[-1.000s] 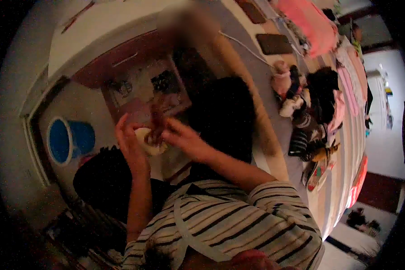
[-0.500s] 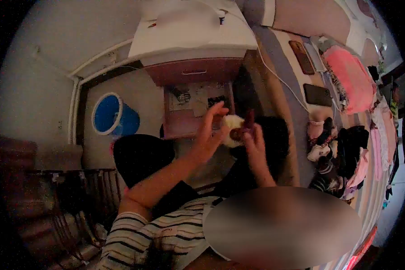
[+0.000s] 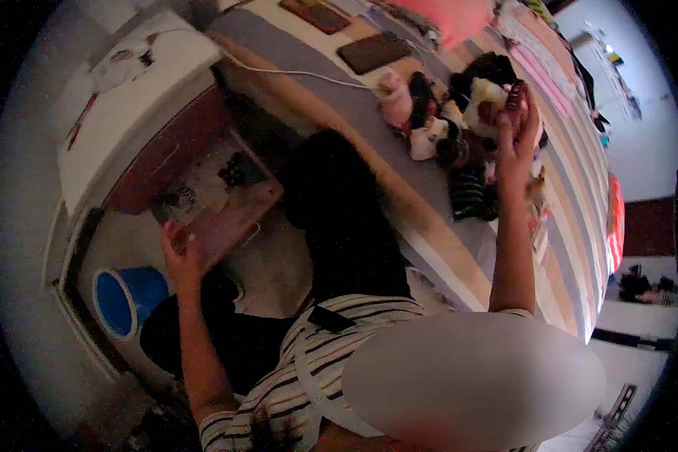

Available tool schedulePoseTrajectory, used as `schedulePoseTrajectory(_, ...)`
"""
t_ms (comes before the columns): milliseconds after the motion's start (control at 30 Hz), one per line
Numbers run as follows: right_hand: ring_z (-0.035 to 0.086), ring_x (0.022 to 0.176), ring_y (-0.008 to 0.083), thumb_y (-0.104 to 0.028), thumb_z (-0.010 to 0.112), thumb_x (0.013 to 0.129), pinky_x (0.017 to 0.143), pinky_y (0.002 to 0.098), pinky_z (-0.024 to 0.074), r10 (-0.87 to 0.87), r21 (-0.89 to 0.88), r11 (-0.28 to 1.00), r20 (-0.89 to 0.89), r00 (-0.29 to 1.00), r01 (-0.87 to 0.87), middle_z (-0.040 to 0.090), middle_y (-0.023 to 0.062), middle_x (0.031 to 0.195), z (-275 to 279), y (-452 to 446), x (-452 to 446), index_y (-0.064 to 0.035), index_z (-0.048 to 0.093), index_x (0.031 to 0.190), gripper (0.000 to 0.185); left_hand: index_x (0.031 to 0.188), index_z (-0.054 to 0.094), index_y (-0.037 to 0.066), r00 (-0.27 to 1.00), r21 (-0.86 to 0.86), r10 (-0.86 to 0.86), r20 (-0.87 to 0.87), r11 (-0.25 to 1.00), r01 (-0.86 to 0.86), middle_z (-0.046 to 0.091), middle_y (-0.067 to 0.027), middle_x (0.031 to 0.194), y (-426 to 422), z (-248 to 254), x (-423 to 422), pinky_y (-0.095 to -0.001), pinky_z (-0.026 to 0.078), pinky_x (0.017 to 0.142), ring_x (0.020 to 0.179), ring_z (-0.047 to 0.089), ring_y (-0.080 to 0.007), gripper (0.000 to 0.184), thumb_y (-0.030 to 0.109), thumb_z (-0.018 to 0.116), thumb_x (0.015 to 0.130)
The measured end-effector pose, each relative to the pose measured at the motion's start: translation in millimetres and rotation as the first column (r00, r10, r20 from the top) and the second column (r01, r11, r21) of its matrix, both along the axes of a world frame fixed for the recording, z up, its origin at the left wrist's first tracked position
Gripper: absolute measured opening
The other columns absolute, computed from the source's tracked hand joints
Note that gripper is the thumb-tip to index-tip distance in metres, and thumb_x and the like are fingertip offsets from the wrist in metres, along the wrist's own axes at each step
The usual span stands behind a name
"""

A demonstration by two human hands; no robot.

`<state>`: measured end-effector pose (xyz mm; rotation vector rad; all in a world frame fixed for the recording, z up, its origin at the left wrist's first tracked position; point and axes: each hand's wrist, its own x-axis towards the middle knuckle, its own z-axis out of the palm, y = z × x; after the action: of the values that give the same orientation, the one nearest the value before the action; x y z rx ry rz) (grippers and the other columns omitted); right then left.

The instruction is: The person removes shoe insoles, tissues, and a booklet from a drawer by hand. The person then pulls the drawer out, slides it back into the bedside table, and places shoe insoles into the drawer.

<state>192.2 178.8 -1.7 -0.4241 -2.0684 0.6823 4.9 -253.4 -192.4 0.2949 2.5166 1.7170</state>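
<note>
My right hand (image 3: 517, 143) is stretched over the bed, its fingers around a soft cream bundle (image 3: 484, 99) with a brown patch, which looks like rolled socks. A dark red, striped piece (image 3: 514, 96) shows at its fingertips; I cannot tell whether it belongs to the bundle. Just below and beside lies a pile of small clothes and socks, among them a black-and-white striped sock (image 3: 467, 194), a pink piece (image 3: 396, 99) and a white one (image 3: 429, 140). My left hand (image 3: 182, 255) hangs before the open drawer (image 3: 230, 222), fingers apart and loosely bent, holding nothing visible.
A white-topped cabinet (image 3: 132, 98) stands at the left, a blue bucket (image 3: 132, 297) below it. On the striped bed (image 3: 422, 218) lie a dark phone (image 3: 373, 53), a brown-cased phone (image 3: 315, 15), a white cable (image 3: 294, 73) and pink cloth (image 3: 456, 19).
The view has swung toward the bed. My hands have parted: the right carried the cream bundle from above the drawer to the clothes pile, while the left stayed near the drawer.
</note>
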Motion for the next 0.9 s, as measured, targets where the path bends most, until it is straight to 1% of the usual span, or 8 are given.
schedulePoseTrajectory(67, 0.038, 0.116, 0.0228, -0.011, 0.046, 0.085, 0.096, 0.0335, 0.0296, -0.026, -0.027, 0.999, -0.068, 0.997, 0.025, 0.036, 0.0120, 0.128, -9, 36, 18, -0.0048, 0.029, 0.127, 0.046, 0.124, 0.033, 0.006, 0.998, 0.031, -0.046, 0.033, 0.999, 0.045, 0.045, -0.0114, 0.113, 3, -14, -5, -0.0334, 0.037, 0.087, 0.102, 0.045, -0.0205, 0.051, 0.020, 0.056, 0.079)
schedulePoseTrajectory(133, 0.042, 0.112, 0.0226, -0.020, 0.041, 0.088, 0.093, 0.0337, 0.0323, -0.272, 0.338, 0.928, 0.323, 0.906, 0.158, 0.044, 0.0123, 0.121, -33, 79, 43, -0.0049, 0.035, 0.125, 0.040, 0.124, 0.033, 0.006, 0.998, -0.014, -0.062, 0.020, 0.998, 0.062, 0.045, -0.0117, 0.114, 13, -25, -3, -0.0336, 0.037, 0.087, 0.102, 0.045, -0.0209, 0.052, 0.021, 0.056, 0.079)
schedulePoseTrajectory(300, 0.046, 0.105, 0.0252, -0.026, 0.044, 0.086, 0.089, 0.0349, 0.0358, -0.348, 0.307, 0.932, 0.616, 0.707, 0.192, 0.050, 0.0145, 0.113, -111, 137, 80, -0.0026, 0.043, 0.116, 0.039, 0.124, 0.032, 0.005, 0.997, -0.145, -0.072, 0.022, 0.987, 0.074, 0.044, -0.0133, 0.115, 5, -20, 7, -0.0336, 0.036, 0.088, 0.103, 0.045, -0.0214, 0.055, 0.022, 0.057, 0.078)
schedulePoseTrajectory(433, 0.050, 0.099, 0.0280, -0.027, 0.053, 0.082, 0.086, 0.0368, 0.0391, -0.513, 0.687, 0.706, 0.324, 0.795, 0.176, 0.052, 0.0167, 0.107, -70, 110, 76, 0.0011, 0.049, 0.108, 0.038, 0.123, 0.033, 0.005, 0.998, -0.204, 0.016, -0.062, 0.979, -0.028, 0.045, -0.0111, 0.115, -22, -37, 22, -0.0325, 0.037, 0.088, 0.105, 0.045, -0.0208, 0.053, 0.017, 0.057, 0.077)
schedulePoseTrajectory(633, 0.055, 0.083, 0.0264, -0.017, 0.061, 0.076, 0.075, 0.0360, 0.0445, -0.013, 0.549, 0.833, 0.134, 0.991, -0.063, 0.056, 0.0139, 0.090, -65, -95, -30, 0.0018, 0.050, 0.100, 0.032, 0.112, 0.041, 0.005, 0.923, 0.368, 0.237, 0.305, 0.864, -0.343, 0.048, -0.0059, 0.102, 16, -73, 24, -0.0289, 0.039, 0.081, 0.094, 0.047, -0.0176, 0.040, 0.002, 0.053, 0.074)
schedulePoseTrajectory(700, 0.054, 0.081, 0.0270, -0.005, 0.060, 0.072, 0.073, 0.0351, 0.0432, 0.188, 0.398, 0.809, 0.521, 0.832, -0.432, 0.057, 0.0120, 0.088, -79, -170, -76, -0.0050, 0.055, 0.093, 0.022, 0.109, 0.042, 0.004, 0.875, 0.386, 0.337, 0.348, 0.799, -0.461, 0.049, -0.0063, 0.101, 34, -87, 47, -0.0272, 0.039, 0.081, 0.095, 0.047, -0.0167, 0.037, -0.001, 0.051, 0.073)
schedulePoseTrajectory(767, 0.054, 0.084, 0.0242, -0.003, 0.057, 0.074, 0.077, 0.0309, 0.0412, 0.608, 0.050, 0.741, 0.374, 0.701, -0.670, 0.057, 0.0101, 0.086, -132, -204, -134, -0.0034, 0.057, 0.087, 0.013, 0.107, 0.043, 0.004, 0.844, 0.276, 0.343, 0.413, 0.836, -0.475, 0.049, -0.0067, 0.101, 58, -101, 66, -0.0272, 0.039, 0.080, 0.095, 0.047, -0.0168, 0.035, -0.001, 0.049, 0.074)
schedulePoseTrajectory(900, 0.057, 0.083, 0.0274, -0.005, 0.055, 0.075, 0.072, 0.0329, 0.0438, 0.719, -0.225, 0.638, 0.515, 0.466, -0.737, 0.058, 0.0141, 0.090, -263, -239, -246, -0.0008, 0.055, 0.094, 0.019, 0.110, 0.043, 0.006, 0.670, 0.165, 0.300, 0.679, 0.827, -0.538, 0.052, -0.0073, 0.102, 69, -100, 80, -0.0307, 0.038, 0.085, 0.099, 0.048, -0.0197, 0.031, 0.002, 0.050, 0.080)
